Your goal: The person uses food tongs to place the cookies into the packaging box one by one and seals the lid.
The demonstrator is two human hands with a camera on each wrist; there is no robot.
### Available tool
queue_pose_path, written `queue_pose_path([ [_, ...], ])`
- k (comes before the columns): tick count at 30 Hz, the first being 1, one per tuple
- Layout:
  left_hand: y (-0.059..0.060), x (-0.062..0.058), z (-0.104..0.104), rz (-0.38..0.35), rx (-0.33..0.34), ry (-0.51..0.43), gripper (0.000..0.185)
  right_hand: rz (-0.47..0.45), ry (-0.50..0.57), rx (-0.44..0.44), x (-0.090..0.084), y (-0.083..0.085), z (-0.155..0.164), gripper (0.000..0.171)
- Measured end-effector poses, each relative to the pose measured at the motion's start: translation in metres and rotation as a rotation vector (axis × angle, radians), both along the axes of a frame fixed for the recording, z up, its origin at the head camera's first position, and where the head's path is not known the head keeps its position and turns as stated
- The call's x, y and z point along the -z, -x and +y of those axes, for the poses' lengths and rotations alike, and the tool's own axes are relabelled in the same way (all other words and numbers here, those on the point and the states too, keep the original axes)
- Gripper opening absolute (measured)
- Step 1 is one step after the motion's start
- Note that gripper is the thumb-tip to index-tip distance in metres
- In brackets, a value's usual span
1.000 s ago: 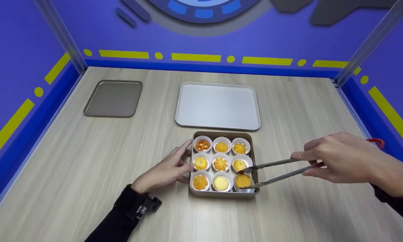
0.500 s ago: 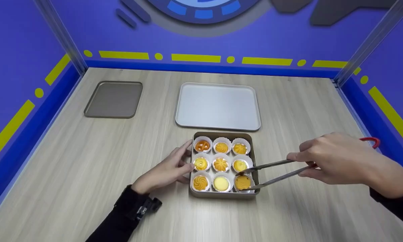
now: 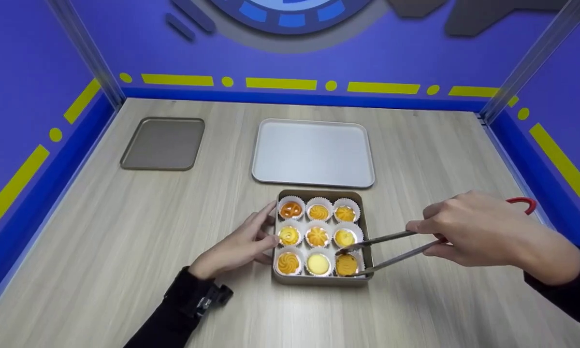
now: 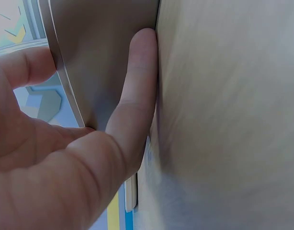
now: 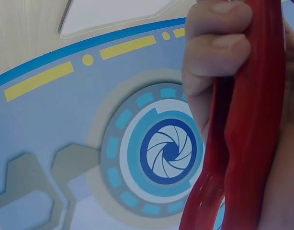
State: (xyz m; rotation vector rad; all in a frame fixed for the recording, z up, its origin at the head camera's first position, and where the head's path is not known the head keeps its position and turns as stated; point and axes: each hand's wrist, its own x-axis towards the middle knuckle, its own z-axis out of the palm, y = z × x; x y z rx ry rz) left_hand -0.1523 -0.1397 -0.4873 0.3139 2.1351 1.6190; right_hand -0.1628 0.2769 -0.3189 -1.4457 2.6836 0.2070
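Observation:
A metal tin on the table holds rows of cookies in white paper cups. My left hand steadies its left side; in the left wrist view, extended fingers press flat on the tin's wall. My right hand grips tongs from the right, and their red handles fill part of the right wrist view. The tong tips straddle a round brown cookie in the near right paper cup. Whether both tips touch it, I cannot tell.
Behind the tin lies a white rectangular tray. A grey-brown square tray or lid sits at the far left. Blue panels wall in the wooden table at the back and sides.
My right hand and the tongs have shifted a little to the left. The brown cookie between the tips has moved slightly left and nearer. My left hand stays in place.

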Motion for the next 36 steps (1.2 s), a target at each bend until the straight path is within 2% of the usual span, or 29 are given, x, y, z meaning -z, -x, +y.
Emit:
queue_pose_path([
  [8,0.000,0.000,-0.001,0.051,0.005,0.065,0.090,-0.015,0.003,0.020,0.000,0.000,0.002,0.041],
  [15,-0.001,-0.001,0.000,-0.025,0.000,-0.030,0.090,0.012,0.050,0.030,-0.004,0.000,0.009,0.041],
  [21,-0.001,-0.001,0.000,-0.030,-0.004,-0.037,0.090,0.104,0.164,0.102,-0.001,0.008,0.024,0.043],
  [26,-0.001,-0.001,0.000,-0.028,-0.002,-0.036,0.091,0.233,0.297,0.164,0.016,0.023,0.040,0.049],
  [29,-0.001,-0.001,0.000,-0.002,0.003,-0.001,0.090,0.286,0.356,0.226,0.030,0.033,0.049,0.051],
  [34,-0.001,-0.001,0.000,0.054,0.006,0.082,0.089,0.320,0.479,0.324,0.058,0.050,0.060,0.051],
  [36,0.000,-0.001,0.000,0.053,0.004,0.077,0.089,0.319,0.521,0.390,0.070,0.057,0.062,0.050],
])
